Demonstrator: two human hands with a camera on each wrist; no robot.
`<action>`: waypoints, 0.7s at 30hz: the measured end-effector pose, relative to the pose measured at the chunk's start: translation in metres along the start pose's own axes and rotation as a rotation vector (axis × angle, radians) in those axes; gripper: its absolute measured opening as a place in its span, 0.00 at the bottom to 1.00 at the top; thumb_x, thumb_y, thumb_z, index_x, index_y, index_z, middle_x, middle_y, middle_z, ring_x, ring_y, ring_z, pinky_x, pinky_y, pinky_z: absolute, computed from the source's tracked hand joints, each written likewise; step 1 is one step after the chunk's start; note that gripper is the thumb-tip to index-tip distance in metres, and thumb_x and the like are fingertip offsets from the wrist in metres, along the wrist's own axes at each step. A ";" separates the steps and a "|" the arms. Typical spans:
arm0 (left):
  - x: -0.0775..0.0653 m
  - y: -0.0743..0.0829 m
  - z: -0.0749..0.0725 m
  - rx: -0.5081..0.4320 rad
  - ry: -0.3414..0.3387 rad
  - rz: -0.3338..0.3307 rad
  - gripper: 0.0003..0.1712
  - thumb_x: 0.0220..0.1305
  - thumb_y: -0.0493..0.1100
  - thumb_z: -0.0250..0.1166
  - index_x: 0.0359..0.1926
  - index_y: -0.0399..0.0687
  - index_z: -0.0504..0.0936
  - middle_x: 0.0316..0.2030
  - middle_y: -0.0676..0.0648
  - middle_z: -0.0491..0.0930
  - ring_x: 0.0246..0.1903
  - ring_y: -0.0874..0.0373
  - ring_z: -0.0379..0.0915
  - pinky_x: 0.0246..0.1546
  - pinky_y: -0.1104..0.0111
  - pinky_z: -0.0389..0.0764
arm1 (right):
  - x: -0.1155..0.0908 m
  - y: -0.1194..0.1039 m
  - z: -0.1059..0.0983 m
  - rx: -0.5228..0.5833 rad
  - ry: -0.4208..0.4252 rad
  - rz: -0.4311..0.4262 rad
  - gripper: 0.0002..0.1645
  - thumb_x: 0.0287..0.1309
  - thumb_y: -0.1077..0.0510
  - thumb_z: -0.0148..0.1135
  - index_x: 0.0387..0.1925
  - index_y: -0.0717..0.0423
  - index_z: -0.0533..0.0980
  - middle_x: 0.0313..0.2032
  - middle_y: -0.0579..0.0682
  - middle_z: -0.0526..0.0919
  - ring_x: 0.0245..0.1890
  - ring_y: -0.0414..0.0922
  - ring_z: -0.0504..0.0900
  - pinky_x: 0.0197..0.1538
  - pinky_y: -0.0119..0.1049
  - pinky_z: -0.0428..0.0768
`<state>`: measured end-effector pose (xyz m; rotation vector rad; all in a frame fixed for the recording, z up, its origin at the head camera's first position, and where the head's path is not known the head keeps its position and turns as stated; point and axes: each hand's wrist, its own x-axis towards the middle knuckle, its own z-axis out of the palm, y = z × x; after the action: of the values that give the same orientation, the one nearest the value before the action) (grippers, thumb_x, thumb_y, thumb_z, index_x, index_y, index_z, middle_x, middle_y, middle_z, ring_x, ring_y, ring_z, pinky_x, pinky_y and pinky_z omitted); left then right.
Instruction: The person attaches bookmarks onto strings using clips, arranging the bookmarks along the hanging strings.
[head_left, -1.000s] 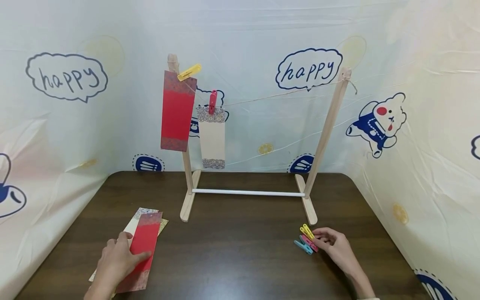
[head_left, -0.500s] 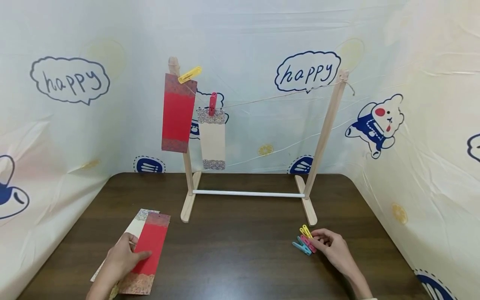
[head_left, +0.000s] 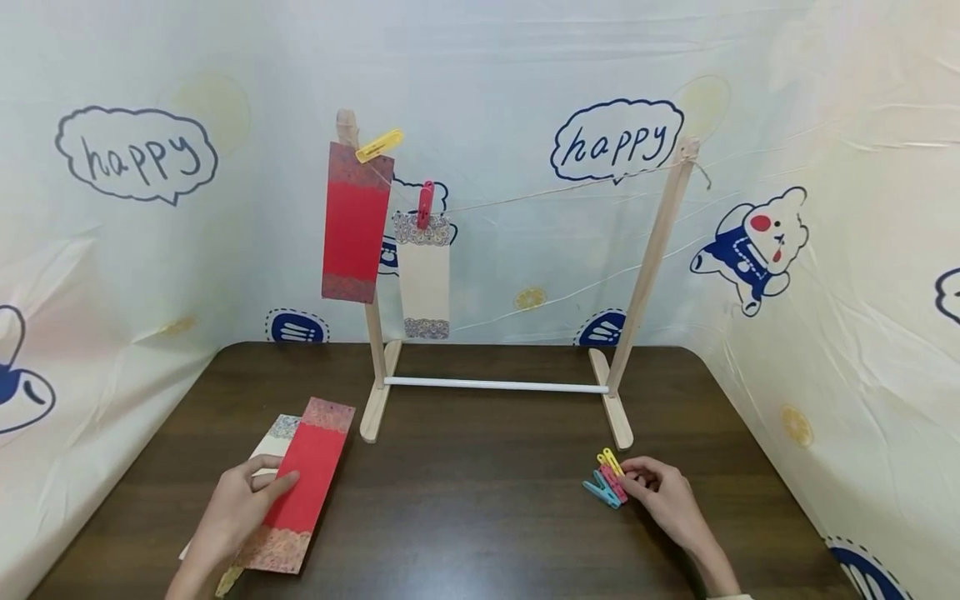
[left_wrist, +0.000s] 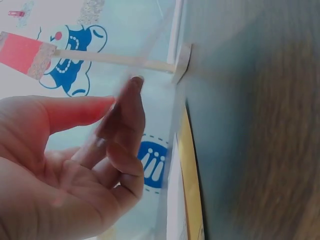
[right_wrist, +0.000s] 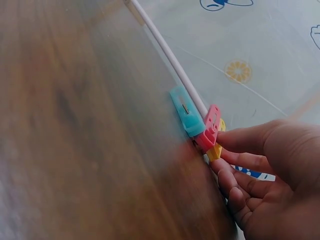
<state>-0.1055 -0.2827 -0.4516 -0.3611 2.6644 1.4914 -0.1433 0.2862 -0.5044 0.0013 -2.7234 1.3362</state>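
A red paper card [head_left: 318, 454] with patterned ends is pinched between the thumb and fingers of my left hand [head_left: 238, 504], tilted over a cream card [head_left: 273, 442]. Under them a gold card [head_left: 228, 581] peeks out, its edge [left_wrist: 191, 175] lying along the table in the left wrist view. On the right, my right hand [head_left: 663, 492] pinches the end of a yellow clothespin [head_left: 610, 460] with thumb and index finger. A pink clothespin [head_left: 612, 482] and a blue clothespin [head_left: 602, 490] lie against it; in the right wrist view the pink clothespin [right_wrist: 211, 129] partly hides the yellow one.
Behind stands a wooden rack with a white crossbar [head_left: 495, 384] and a sagging string [head_left: 555, 192]. From the string hang a red card [head_left: 352, 225] under a yellow clothespin [head_left: 379, 145] and a cream card [head_left: 424, 279] under a pink clothespin [head_left: 425, 205].
The red card has risen off the pile and shifted right and away from me in my left hand, covering the cream card differently. The clothespins at my right hand have slid slightly left.
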 end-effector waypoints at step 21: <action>-0.001 0.009 0.007 -0.119 -0.003 -0.066 0.22 0.68 0.53 0.65 0.47 0.38 0.75 0.33 0.47 0.88 0.30 0.56 0.81 0.38 0.66 0.73 | -0.002 -0.002 0.001 -0.016 0.115 -0.071 0.04 0.61 0.61 0.68 0.37 0.56 0.82 0.30 0.47 0.84 0.29 0.35 0.78 0.32 0.29 0.75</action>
<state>-0.1071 -0.2716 -0.4478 -0.4488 2.5417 1.6335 -0.1417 0.2836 -0.5036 0.0189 -2.6133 1.2554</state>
